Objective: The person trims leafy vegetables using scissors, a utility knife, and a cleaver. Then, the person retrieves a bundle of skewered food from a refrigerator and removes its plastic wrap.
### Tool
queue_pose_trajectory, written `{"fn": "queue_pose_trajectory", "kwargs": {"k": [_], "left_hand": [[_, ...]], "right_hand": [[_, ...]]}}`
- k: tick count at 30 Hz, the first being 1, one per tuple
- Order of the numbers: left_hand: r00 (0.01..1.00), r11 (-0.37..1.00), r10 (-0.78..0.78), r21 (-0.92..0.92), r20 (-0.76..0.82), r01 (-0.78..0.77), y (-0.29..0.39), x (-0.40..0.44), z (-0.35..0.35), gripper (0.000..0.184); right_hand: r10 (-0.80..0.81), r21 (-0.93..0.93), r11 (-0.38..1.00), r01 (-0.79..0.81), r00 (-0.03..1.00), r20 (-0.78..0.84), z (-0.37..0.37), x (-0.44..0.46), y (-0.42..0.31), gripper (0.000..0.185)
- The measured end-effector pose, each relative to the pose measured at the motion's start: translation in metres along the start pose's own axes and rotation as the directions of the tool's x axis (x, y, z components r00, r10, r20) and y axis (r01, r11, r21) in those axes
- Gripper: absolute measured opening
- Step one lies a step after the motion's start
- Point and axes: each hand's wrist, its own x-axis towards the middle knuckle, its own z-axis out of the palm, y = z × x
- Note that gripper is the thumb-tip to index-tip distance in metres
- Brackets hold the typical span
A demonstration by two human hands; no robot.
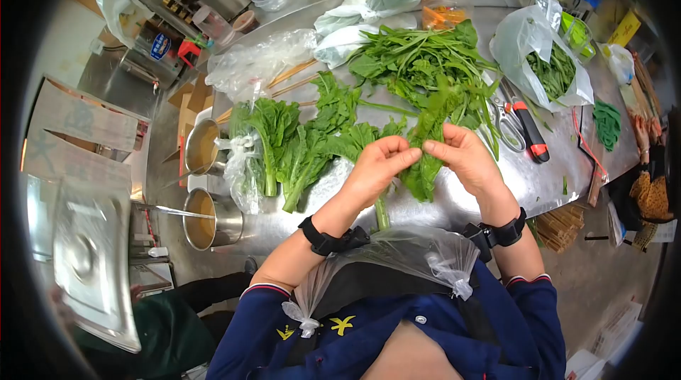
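A long green vegetable leaf (pixel 423 180) hangs upright between my two hands, over the near side of the metal table. My left hand (pixel 377 168) is closed, thumb and forefinger pinching the leaf's left side. From the right, my right hand (pixel 469 161) pinches the same leaf near its middle. Behind them lies a big heap of leafy greens (pixel 418 53). To the left rest whole stalks of greens (pixel 298 156) with thick pale stems. One cut stem (pixel 383 215) shows below my hands at the table's edge.
Scissors (pixel 509 128) and a black-and-red handled tool (pixel 530 131) lie right of the heap. A plastic bag of greens (pixel 543 61) stands behind them. Two metal pots (pixel 203 220) flank the table's left side. Another person (pixel 163 330) stands at lower left beside a metal lid (pixel 89 259).
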Motion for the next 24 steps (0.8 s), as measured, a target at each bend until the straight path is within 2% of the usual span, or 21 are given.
{"fn": "queue_pose_trajectory", "kwargs": {"k": [1, 3, 5, 6, 9, 11, 15, 17, 18, 19, 21, 22, 23, 24], "left_hand": [[1.000, 0.996, -0.004, -0.095, -0.020, 0.002, -0.001, 0.000, 0.001, 0.015], [0.999, 0.994, -0.037, -0.105, -0.031, 0.034, -0.004, 0.000, -0.001, 0.015], [0.998, 0.975, -0.054, -0.217, -0.034, 0.046, -0.008, 0.000, -0.001, 0.017], [0.998, 0.975, -0.056, -0.217, -0.038, 0.046, -0.007, -0.001, -0.001, 0.017], [0.996, 0.963, -0.093, -0.254, -0.007, 0.089, 0.003, -0.003, 0.005, 0.020], [0.984, 0.940, -0.164, -0.290, 0.069, 0.177, 0.008, -0.004, 0.010, 0.024], [0.969, 0.931, -0.201, -0.278, 0.146, 0.235, -0.010, -0.001, 0.003, 0.028], [0.974, 0.955, -0.179, -0.212, 0.138, 0.206, -0.012, 0.001, 0.004, 0.028], [0.986, 0.979, -0.144, -0.133, 0.080, 0.153, -0.013, 0.002, 0.010, 0.028], [1.000, 1.000, -0.019, 0.000, 0.017, 0.019, -0.016, 0.001, 0.020, 0.028], [1.000, 0.988, -0.014, 0.155, 0.023, 0.010, -0.024, 0.006, 0.020, 0.026], [1.000, 0.989, -0.004, 0.149, 0.009, 0.003, -0.026, 0.006, 0.021, 0.026], [0.996, 0.987, 0.087, 0.132, 0.035, -0.090, -0.022, 0.005, 0.025, 0.025], [0.983, 0.977, 0.175, 0.115, 0.061, -0.181, -0.019, 0.004, 0.026, 0.024]], "right_hand": [[-0.022, -0.011, 1.000, 0.022, 1.000, 0.010, -0.008, 0.002, 0.006, 0.009], [0.011, -0.001, 1.000, -0.011, 1.000, -0.017, -0.002, -0.001, -0.002, 0.009], [0.092, 0.136, 0.987, -0.087, 0.995, -0.032, 0.004, -0.002, -0.005, 0.010], [0.095, 0.137, 0.986, -0.090, 0.995, -0.029, 0.004, -0.001, -0.001, 0.010], [0.060, 0.168, 0.985, -0.051, 0.997, -0.049, 0.002, 0.003, 0.007, 0.014], [0.020, 0.182, 0.983, -0.012, 0.999, -0.041, 0.007, 0.002, 0.007, 0.024], [-0.056, 0.140, 0.989, 0.055, 0.998, 0.004, 0.014, 0.002, 0.005, 0.029], [-0.057, 0.007, 0.998, 0.057, 0.998, 0.016, 0.018, -0.001, 0.003, 0.029], [-0.161, -0.087, 0.984, 0.154, 0.984, -0.081, 0.024, 0.000, 0.008, 0.026], [-0.158, -0.083, 0.985, 0.153, 0.986, -0.060, 0.021, 0.003, 0.014, 0.026], [-0.001, 0.221, 0.975, 0.024, 0.995, -0.103, 0.014, 0.006, 0.018, 0.022], [0.044, 0.306, 0.952, -0.002, 0.991, -0.128, 0.013, 0.004, 0.016, 0.019], [0.044, 0.298, 0.955, -0.008, 0.993, -0.113, 0.012, 0.005, 0.017, 0.019], [0.108, 0.426, 0.903, -0.056, 0.989, -0.099, 0.007, 0.005, 0.018, 0.019]]}}
